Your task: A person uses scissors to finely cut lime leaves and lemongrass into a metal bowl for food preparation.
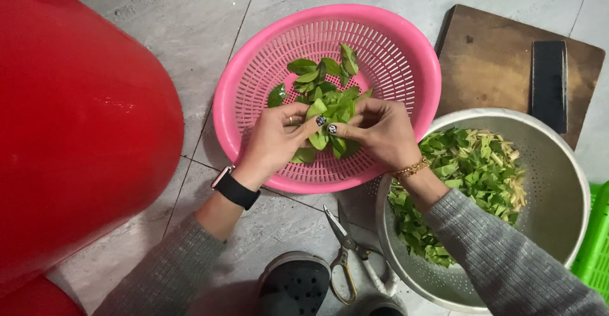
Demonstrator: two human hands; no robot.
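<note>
Both hands point(330, 132) around glossy green leaves point(327, 110)

— What is being held?
— A bunch of fresh green leaves point(330, 116), pinched between the left hand point(276, 140) and right hand point(384, 131), just above the pink basket point(254, 69).
— And in the basket?
— More loose leaves point(317, 75), glossy, scattered on its perforated bottom.

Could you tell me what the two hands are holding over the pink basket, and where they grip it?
Both the left hand and right hand pinch a bunch of green leaves between their fingertips, at its lower part.
</note>
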